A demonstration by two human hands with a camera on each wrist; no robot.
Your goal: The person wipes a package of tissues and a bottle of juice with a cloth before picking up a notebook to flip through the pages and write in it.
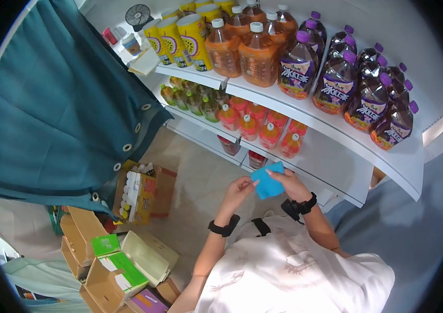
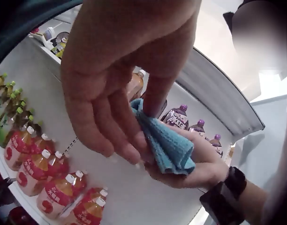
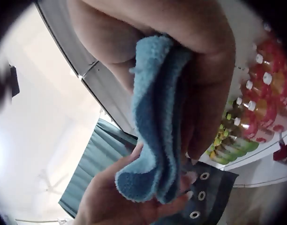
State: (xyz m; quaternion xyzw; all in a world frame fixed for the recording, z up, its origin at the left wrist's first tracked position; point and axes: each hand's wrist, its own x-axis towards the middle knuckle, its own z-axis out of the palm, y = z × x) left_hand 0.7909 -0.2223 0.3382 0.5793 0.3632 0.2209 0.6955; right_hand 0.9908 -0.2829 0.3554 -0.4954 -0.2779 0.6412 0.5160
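A folded blue cloth (image 1: 268,183) is held between both hands in front of the shelves. My left hand (image 1: 238,190) pinches its left edge between thumb and fingers. On the other side, my right hand (image 1: 293,187) grips it with the thumb lying over the top. Seen from the left wrist, the cloth (image 2: 169,145) shows several stacked layers, and the right hand (image 2: 207,164) lies behind and under it. In the right wrist view the folds of the cloth (image 3: 153,117) hang from the right hand (image 3: 190,28), with the left hand (image 3: 110,194) at its lower end.
Shelves hold purple-capped bottles (image 1: 334,86), orange drink bottles (image 1: 258,57), yellow canisters (image 1: 194,41) and red-labelled bottles (image 1: 269,134). A bare stretch of lower shelf (image 1: 325,151) lies ahead. Open cardboard boxes (image 1: 101,284) stand on the floor at left, below a teal curtain (image 1: 65,104).
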